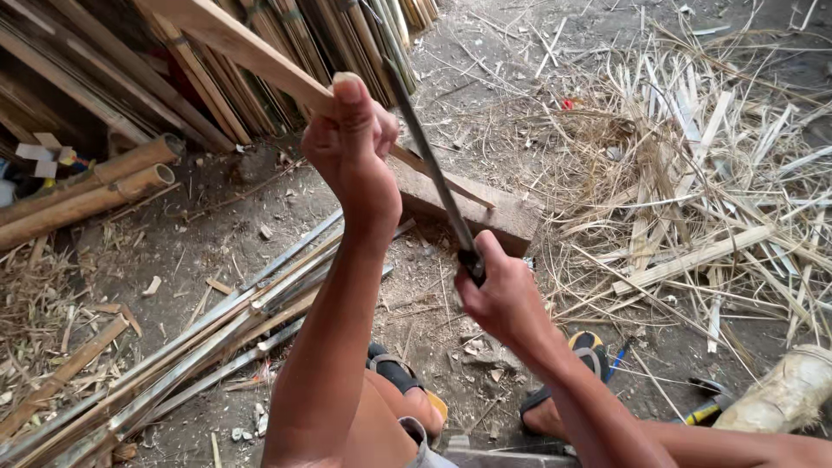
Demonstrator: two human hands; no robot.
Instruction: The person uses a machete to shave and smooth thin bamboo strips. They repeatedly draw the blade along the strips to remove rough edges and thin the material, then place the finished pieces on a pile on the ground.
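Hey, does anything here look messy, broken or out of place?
Mostly litter: loose bamboo shavings sprawl in a tangled heap on the dirt at right. The left hand grips a bamboo slat; the right hand holds a long blade against it. Nothing looks broken.

Dusty dirt floor (485, 69), bamboo mess everywhere

Long split bamboo strips (173, 355) left, pale shavings pile (693, 173) right, wooden block (485, 212) in the middle.

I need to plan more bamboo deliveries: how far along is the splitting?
Done: a bundle of split strips lies at the left, with shavings piled at the right. In hand: the left hand holds a bamboo slat on the wooden block, and the right hand works a long blade against it. Left: whole bamboo poles lie uncut.
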